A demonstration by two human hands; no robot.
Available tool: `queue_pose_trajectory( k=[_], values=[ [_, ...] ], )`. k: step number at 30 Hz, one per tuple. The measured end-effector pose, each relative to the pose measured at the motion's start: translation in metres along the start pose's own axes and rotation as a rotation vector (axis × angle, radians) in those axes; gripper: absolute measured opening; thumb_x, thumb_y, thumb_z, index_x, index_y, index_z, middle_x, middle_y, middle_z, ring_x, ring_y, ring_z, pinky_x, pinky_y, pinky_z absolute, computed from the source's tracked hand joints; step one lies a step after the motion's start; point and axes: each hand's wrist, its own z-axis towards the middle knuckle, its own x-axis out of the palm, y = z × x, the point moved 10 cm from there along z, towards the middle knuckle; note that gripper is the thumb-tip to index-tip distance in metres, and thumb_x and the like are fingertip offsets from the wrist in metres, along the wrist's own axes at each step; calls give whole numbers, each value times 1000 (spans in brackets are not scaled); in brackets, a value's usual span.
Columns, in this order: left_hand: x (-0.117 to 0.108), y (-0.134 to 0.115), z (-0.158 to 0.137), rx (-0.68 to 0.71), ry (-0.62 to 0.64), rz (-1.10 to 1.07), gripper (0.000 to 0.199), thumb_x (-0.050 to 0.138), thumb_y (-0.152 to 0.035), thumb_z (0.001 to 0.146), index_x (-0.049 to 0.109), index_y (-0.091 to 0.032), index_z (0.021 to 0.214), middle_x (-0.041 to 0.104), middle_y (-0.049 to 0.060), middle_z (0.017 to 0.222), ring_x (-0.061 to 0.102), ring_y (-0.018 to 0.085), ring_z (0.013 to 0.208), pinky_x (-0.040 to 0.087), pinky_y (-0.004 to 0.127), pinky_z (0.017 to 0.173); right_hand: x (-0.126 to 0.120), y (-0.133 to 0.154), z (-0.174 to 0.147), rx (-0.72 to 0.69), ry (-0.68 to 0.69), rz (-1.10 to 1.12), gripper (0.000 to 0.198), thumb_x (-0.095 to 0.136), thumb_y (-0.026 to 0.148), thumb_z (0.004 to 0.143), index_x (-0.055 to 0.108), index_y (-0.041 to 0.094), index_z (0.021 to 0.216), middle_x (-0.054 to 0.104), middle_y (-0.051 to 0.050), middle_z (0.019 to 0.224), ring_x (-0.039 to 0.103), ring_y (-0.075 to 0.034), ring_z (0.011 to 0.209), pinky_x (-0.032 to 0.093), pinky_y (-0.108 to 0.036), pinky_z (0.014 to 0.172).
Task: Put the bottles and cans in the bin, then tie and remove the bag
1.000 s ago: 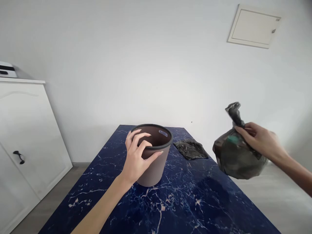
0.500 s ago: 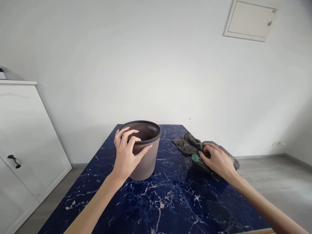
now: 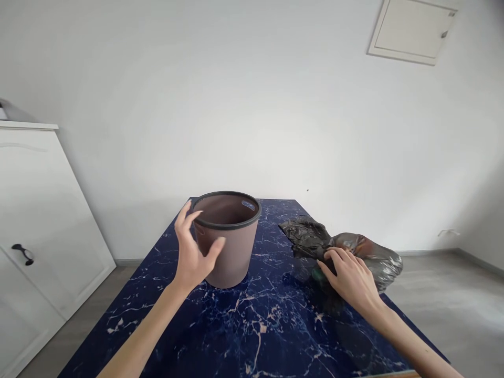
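A brown trash bin (image 3: 232, 252) with a black rim stands upright on the blue marbled table. At its left side is my left hand (image 3: 192, 252), fingers spread and thumb in front of the bin wall, gripping nothing. A black, partly see-through plastic bag (image 3: 366, 254) lies at the table's right edge, its gathered neck and loose crumpled top pointing left. Something green shows dimly through it below the neck. My right hand (image 3: 350, 278) is at the near side of the neck, fingers curved and thumb apart from them; my hand partly hides the bag.
The blue marbled table (image 3: 252, 336) reaches to the white wall (image 3: 252, 105). A white cabinet (image 3: 43, 220) with a black handle stands on the left. Grey floor (image 3: 452, 299) shows on the right. A white panel (image 3: 413, 31) is set high in the wall.
My left hand has let go of the bin's rim and moved left. The bag has settled on the table, and my right hand has come off its neck, slightly toward me.
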Motion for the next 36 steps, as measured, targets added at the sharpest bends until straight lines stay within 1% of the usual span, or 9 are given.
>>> queue_pose_trajectory(
  k=[3,5,6,9,13,16,20,30,36],
  values=[
    [-6,63,-22,-324,-163,-197,49,42,-61,111,35,-30,149,28,14,173,26,29,166,24,53,135,-19,14,-10,-61,-167,60,29,50,44,110,62,22,124,71,-17,133,66,-39,126,52,-57,105],
    [-2,112,-43,-570,-225,-232,46,32,-64,111,38,-30,142,36,13,167,36,27,160,32,48,131,-30,32,-19,-141,-238,140,29,52,40,110,60,21,130,68,-17,141,62,-39,134,50,-58,111],
    [1,132,-52,-644,-226,-225,47,29,-65,111,40,-29,138,41,15,161,43,28,155,36,49,128,-32,44,-24,-190,-237,193,27,53,36,110,60,21,131,66,-16,143,60,-37,138,50,-57,114],
    [6,183,-75,-786,-179,-171,46,34,-66,108,45,-24,123,53,16,141,57,31,137,43,54,122,-24,84,-40,-329,-119,361,24,54,25,109,61,24,132,64,-13,148,56,-30,145,49,-51,121],
    [8,223,-97,-884,-35,-103,43,48,-65,100,51,-23,109,65,12,115,68,34,115,52,57,109,17,126,-56,-402,120,500,34,52,29,111,59,27,144,58,-9,160,51,-27,153,48,-49,126],
    [9,232,-105,-913,87,-70,46,51,-67,96,56,-23,107,72,12,106,73,36,107,56,56,101,54,135,-55,-317,229,573,43,50,40,113,56,27,153,50,-9,168,46,-29,157,47,-50,127],
    [16,225,-104,-879,219,-24,49,55,-69,91,64,-23,106,78,14,110,74,39,112,56,53,101,85,133,-44,-167,264,629,49,46,48,114,57,24,155,47,-11,170,45,-29,158,44,-49,128],
    [22,207,-96,-816,341,61,50,54,-69,88,64,-23,105,78,16,112,75,39,110,59,52,98,91,134,-42,-133,275,623,51,43,47,114,57,23,157,46,-9,171,41,-29,160,38,-51,132],
    [27,204,-96,-799,372,70,52,53,-71,88,62,-23,107,79,16,115,76,38,111,61,49,94,90,132,-42,-131,279,620,52,43,49,114,57,25,157,46,-7,171,41,-29,160,41,-52,130]
  ],
)
